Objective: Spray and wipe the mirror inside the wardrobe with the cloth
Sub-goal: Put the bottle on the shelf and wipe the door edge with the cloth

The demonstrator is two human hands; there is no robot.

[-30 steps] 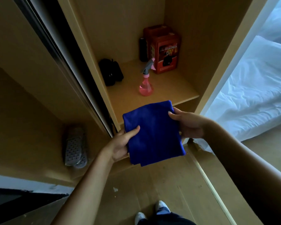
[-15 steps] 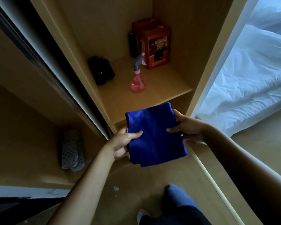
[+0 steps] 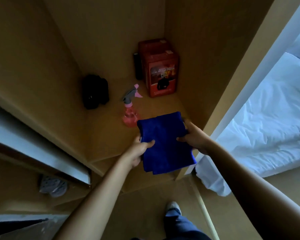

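A folded blue cloth [image 3: 164, 142] is held flat between both hands over the front of the wardrobe shelf [image 3: 107, 129]. My left hand [image 3: 139, 151] grips its left edge, thumb on top. My right hand [image 3: 192, 137] grips its right edge. A pink spray bottle [image 3: 130, 111] with a grey trigger head stands upright on the shelf just beyond the cloth's far left corner. The mirror's pale edge [image 3: 35, 144] runs along the sliding door at the left; its face is seen only at a steep angle.
A red box [image 3: 159, 70] with a black cylinder beside it stands at the shelf's back right. A black object [image 3: 94, 91] sits at the back left. Grey slippers [image 3: 53, 186] lie on the lower left floor. A white bed [image 3: 267, 122] lies to the right.
The camera and both hands have moved forward towards the shelf; the cloth now hovers over the shelf's front, close to the spray bottle. Both hands keep the same grip.
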